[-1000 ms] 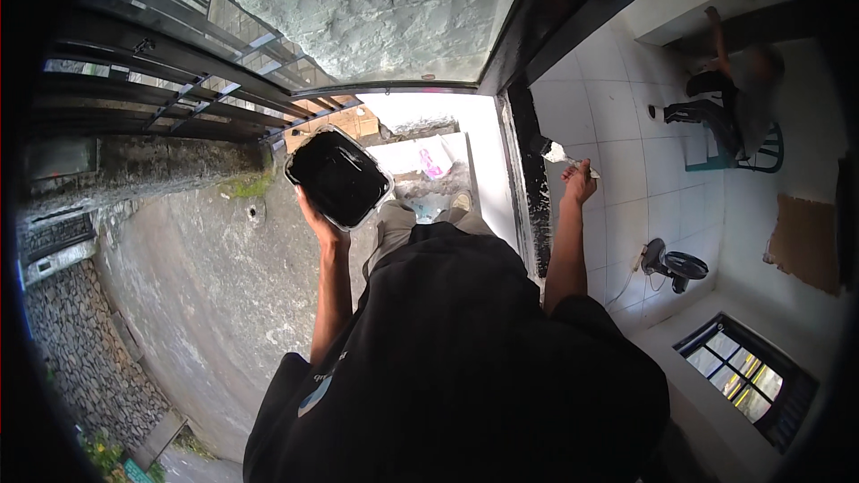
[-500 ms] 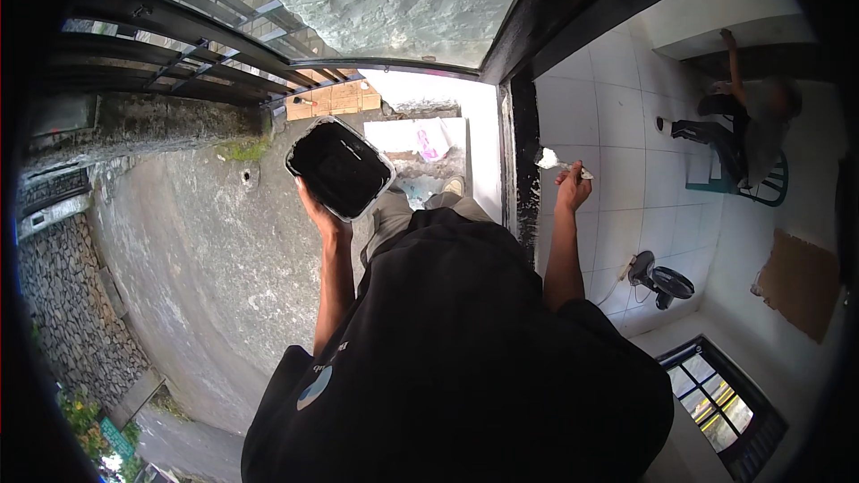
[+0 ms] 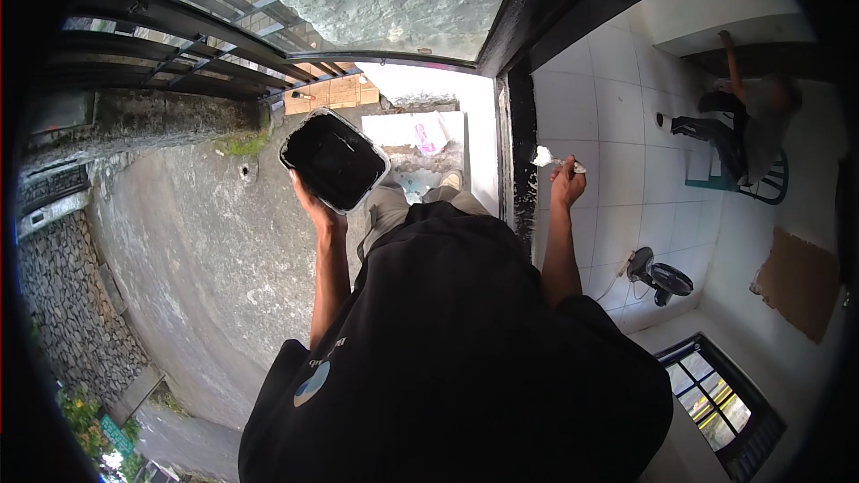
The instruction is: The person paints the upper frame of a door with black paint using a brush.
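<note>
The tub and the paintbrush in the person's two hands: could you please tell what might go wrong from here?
The tub is open and held by the left hand alone, so a slip could spill its dark contents on the concrete ground.

The paintbrush in the right hand is close to the white tiled floor in this view; any drip might mark the tiles.

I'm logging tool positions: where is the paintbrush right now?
In the head view, the paintbrush is right of centre, held in the right hand, its whitish part close to the black door frame.
</note>
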Tool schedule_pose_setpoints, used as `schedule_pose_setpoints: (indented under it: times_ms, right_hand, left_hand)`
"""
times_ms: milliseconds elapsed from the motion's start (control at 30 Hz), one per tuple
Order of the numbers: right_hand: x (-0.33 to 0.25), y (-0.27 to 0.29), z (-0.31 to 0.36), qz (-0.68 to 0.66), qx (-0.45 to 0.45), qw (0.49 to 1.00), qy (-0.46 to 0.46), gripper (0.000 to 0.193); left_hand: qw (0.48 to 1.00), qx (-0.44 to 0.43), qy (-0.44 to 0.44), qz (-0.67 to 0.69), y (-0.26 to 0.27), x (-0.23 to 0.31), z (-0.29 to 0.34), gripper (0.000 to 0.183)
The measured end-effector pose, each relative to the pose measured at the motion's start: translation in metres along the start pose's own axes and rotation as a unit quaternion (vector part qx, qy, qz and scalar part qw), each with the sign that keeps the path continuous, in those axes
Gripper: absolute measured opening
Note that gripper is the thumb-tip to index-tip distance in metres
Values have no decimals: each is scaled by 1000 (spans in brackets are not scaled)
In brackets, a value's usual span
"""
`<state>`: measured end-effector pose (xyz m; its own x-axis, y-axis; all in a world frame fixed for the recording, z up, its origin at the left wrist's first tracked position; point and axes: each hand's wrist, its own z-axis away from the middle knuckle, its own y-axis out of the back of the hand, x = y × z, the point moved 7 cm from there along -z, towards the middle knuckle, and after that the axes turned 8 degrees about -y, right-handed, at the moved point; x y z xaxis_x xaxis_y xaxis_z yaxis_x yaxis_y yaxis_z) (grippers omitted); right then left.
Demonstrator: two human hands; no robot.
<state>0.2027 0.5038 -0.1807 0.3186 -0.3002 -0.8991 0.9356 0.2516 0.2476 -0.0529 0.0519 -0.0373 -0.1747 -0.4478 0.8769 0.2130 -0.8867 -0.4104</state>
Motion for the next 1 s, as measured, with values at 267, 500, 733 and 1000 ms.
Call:
schedule_pose_setpoints:
  times_ms: [267, 500, 733, 1000]
  right_hand:
    - [-14, -11, 1, 62, 2, 998, 5, 31]
    - [-16, 2, 4, 28, 4, 998, 49, 31]
    - [-9, -14, -2, 119, 11, 992, 40, 30]
    - [-38, -5, 16, 160, 7, 974, 160, 27]
  left_hand:
    - [1000, -16, -1, -3, 10, -6, -4, 64]
    - [1000, -3, -3, -13, 5, 0, -5, 64]
    - [1000, -19, -1, -24, -5, 4, -3, 65]
    - [999, -29, -3, -14, 1, 1, -9, 65]
